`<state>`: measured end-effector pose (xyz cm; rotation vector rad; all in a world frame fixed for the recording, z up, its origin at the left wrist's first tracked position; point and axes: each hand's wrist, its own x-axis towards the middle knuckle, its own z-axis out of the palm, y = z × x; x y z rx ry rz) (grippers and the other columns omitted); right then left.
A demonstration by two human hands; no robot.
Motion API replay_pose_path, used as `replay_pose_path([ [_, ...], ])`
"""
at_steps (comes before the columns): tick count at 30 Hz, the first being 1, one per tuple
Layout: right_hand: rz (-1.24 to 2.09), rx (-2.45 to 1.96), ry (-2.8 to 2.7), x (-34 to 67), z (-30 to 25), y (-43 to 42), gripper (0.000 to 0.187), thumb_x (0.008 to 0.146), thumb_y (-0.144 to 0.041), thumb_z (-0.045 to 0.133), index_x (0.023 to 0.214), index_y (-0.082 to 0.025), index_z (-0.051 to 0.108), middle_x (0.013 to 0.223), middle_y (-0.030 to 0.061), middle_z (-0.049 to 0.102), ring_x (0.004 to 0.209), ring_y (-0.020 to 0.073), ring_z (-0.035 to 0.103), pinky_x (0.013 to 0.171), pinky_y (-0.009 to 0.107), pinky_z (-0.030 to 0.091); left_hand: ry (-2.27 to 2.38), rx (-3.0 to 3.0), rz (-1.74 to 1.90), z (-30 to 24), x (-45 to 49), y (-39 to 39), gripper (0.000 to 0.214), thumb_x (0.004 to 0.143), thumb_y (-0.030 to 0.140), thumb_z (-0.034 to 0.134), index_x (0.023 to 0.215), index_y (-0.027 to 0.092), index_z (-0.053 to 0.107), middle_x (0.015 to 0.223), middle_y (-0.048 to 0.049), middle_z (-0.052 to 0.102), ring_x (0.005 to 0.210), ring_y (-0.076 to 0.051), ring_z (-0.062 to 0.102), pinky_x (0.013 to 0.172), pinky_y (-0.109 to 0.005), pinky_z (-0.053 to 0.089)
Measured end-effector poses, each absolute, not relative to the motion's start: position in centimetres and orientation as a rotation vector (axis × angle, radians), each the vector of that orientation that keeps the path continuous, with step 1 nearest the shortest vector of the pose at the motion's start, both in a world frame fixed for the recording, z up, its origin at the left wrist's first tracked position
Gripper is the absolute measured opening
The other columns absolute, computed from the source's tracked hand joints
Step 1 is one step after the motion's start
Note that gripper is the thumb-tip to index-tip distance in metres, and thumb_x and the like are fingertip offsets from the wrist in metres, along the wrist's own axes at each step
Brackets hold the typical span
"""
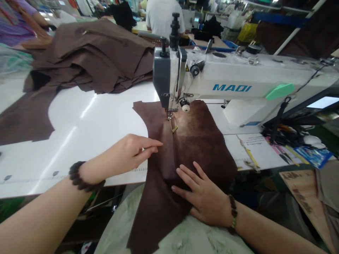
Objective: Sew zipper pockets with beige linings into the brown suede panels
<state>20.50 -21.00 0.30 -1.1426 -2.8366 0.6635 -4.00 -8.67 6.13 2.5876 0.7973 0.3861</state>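
A brown fabric piece with a zipper lies under the needle of a white sewing machine and hangs off the table's front edge. My left hand rests on the table at the fabric's left edge, its fingers stretched toward the zipper and touching the cloth. Lower down, my right hand lies flat on the fabric to the right of the zipper, fingers spread and pressing it down. Both wrists wear dark bead bracelets.
A heap of brown fabric pieces sits at the back left of the white table. Papers, a pencil and small tools lie to the right of the machine. Other people work at tables behind.
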Motion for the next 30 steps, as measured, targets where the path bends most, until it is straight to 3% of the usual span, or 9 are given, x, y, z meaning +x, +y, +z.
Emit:
replay_pose_path([
  [2, 0.708, -1.140, -2.833, 20.7, 0.9, -21.1, 0.057, 0.081, -0.046, 0.051, 0.133, -0.024, 0.041, 0.148, 0.0169, 0.017, 0.138, 0.0307, 0.006, 0.106, 0.061, 0.001, 0.838, 2.681, 0.303, 5.8, -2.3, -8.9, 0.027, 0.087, 0.029, 0.054, 0.108, 0.014, 0.061, 0.095, -0.0075, 0.067, 0.081, -0.018, 0.064, 0.075, -0.029, 0.051],
  [5, 0.868, -1.090, -2.777, 21.4, 2.7, -20.2, 0.054, 0.082, -0.054, 0.048, 0.126, -0.023, 0.049, 0.144, 0.0158, 0.027, 0.136, 0.0287, 0.019, 0.109, 0.056, 0.010, 0.813, 2.826, 0.101, 4.5, -0.3, -9.9, 0.056, 0.068, 0.043, 0.073, 0.111, 0.009, 0.060, 0.114, -0.0158, 0.057, 0.100, -0.028, 0.057, 0.086, -0.038, 0.048],
  [9, 0.768, -1.236, -2.486, 21.6, 4.1, -16.2, 0.034, 0.092, -0.029, 0.035, 0.115, -0.014, 0.055, 0.133, 0.0116, 0.045, 0.124, 0.0157, 0.041, 0.106, 0.034, 0.032, 0.841, 2.829, -0.021, 3.2, 0.3, -11.1, 0.076, 0.065, 0.052, 0.071, 0.121, 0.005, 0.052, 0.121, -0.0212, 0.051, 0.106, -0.032, 0.052, 0.087, -0.042, 0.047],
  [13, 0.350, -1.329, -2.447, 20.3, 2.4, -10.9, 0.035, 0.087, -0.019, 0.041, 0.120, -0.009, 0.050, 0.138, 0.0130, 0.040, 0.129, 0.0199, 0.033, 0.108, 0.041, 0.030, 0.839, 2.779, -0.050, 3.8, 0.2, -10.9, 0.080, 0.062, 0.052, 0.073, 0.120, 0.001, 0.052, 0.118, -0.0210, 0.052, 0.104, -0.031, 0.052, 0.089, -0.040, 0.047],
  [18, 0.159, -1.405, -2.527, 19.5, -0.1, -9.0, 0.039, 0.089, -0.016, 0.038, 0.126, -0.012, 0.046, 0.132, 0.0120, 0.047, 0.122, 0.0205, 0.041, 0.105, 0.047, 0.031, 0.883, 2.743, -0.038, 4.4, 0.7, -10.5, 0.073, 0.062, 0.048, 0.074, 0.114, 0.001, 0.056, 0.112, -0.0180, 0.057, 0.099, -0.027, 0.056, 0.088, -0.034, 0.048],
  [21, 0.104, -1.418, -2.512, 19.6, -0.2, -9.6, 0.040, 0.088, -0.016, 0.039, 0.126, -0.012, 0.047, 0.127, 0.0134, 0.049, 0.118, 0.0218, 0.043, 0.103, 0.048, 0.031, 0.932, 2.785, 0.035, 3.2, 0.8, -11.1, 0.067, 0.065, 0.048, 0.072, 0.112, 0.001, 0.058, 0.113, -0.0184, 0.058, 0.099, -0.028, 0.057, 0.088, -0.036, 0.049],
  [26, 0.140, -1.456, -2.504, 19.2, 0.1, -10.0, 0.040, 0.088, -0.016, 0.037, 0.127, -0.010, 0.046, 0.122, 0.0135, 0.049, 0.116, 0.0214, 0.043, 0.105, 0.049, 0.029, 0.889, 2.946, 0.222, 0.9, 0.1, -12.0, 0.067, 0.069, 0.049, 0.068, 0.115, 0.002, 0.057, 0.125, -0.0223, 0.052, 0.116, -0.035, 0.048, 0.096, -0.045, 0.044],
  [30, 0.127, -1.478, -2.489, 19.1, -0.2, -10.0, 0.041, 0.089, -0.016, 0.034, 0.128, -0.010, 0.045, 0.126, 0.0136, 0.046, 0.119, 0.0214, 0.040, 0.106, 0.049, 0.028, 0.829, 2.971, 0.174, 0.7, -0.1, -11.8, 0.072, 0.067, 0.055, 0.067, 0.114, 0.000, 0.058, 0.125, -0.0245, 0.050, 0.116, -0.035, 0.049, 0.096, -0.043, 0.044],
])
